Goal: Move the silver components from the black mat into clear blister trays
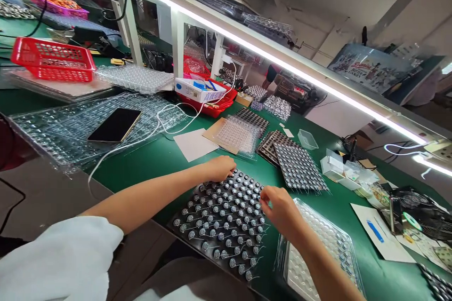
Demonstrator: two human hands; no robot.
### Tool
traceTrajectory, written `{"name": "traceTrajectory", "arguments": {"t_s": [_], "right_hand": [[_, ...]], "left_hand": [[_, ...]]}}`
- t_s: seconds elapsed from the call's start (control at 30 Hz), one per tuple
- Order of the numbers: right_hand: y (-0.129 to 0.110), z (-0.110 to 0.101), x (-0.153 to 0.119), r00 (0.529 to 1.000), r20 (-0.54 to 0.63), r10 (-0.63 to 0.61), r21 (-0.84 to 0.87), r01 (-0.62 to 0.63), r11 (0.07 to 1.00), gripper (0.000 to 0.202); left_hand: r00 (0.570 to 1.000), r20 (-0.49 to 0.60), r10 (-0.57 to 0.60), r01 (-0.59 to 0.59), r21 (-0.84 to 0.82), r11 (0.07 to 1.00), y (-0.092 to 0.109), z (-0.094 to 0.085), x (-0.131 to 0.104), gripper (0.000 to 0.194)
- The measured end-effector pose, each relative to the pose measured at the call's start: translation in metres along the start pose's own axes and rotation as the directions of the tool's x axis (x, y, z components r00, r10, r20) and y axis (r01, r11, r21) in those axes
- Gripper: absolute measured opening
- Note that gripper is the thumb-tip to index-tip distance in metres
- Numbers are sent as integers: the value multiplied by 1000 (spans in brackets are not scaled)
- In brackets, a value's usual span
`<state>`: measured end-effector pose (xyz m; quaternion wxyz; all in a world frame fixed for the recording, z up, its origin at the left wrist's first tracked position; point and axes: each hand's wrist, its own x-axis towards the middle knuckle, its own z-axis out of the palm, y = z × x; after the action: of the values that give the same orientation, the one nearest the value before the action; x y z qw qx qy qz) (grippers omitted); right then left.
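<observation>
A black tray [212, 207] lies at the table's front edge, filled with rows of small round silver parts with thin wire leads. My left hand [221, 168] is at the tray's far corner, its fingers closed together by the last row; whatever they pinch is too small to make out. Over the right edge of the same tray, my right hand [277, 204] has thumb and fingers drawn together near the parts, and what lies between them is hidden. Under my right forearm sits a clear plastic tray [307, 225] of round pockets, with silver parts along its right side.
Another filled tray [300, 167] rests on stacked brown trays behind. A phone [116, 124] lies on clear plastic trays at left, beside a white cable [162, 122]. Red baskets [56, 61] and a white box [197, 90] stand farther back. A blue tool [375, 231] lies on paper at right.
</observation>
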<state>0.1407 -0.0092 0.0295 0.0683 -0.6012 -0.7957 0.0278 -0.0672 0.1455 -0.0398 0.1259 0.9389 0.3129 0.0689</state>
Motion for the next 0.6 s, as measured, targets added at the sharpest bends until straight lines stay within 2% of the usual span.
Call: {"name": "traceTrajectory", "arguments": {"t_s": [0.13,0.27,0.37,0.47,0.6], "right_hand": [[34,-16,-81,985,-132,111,194,-84,977,11],[86,-29,-164,922,-183,341,269,-286,920,19],[114,-44,-220,878,-173,447,290,-388,875,22],[128,-55,-254,866,-154,475,281,-422,862,23],[137,-52,-264,906,-29,422,255,-401,880,25]], "left_hand": [[999,-32,18,-17,3,1000,0,3,-4,12],[990,-138,23,-33,-71,997,3,4,-13,17],[962,-260,-85,32,-199,979,20,-4,-13,23],[957,-253,-144,42,-371,928,63,-17,0,24],[996,-87,-19,-35,-576,816,155,-19,22,23]]}}
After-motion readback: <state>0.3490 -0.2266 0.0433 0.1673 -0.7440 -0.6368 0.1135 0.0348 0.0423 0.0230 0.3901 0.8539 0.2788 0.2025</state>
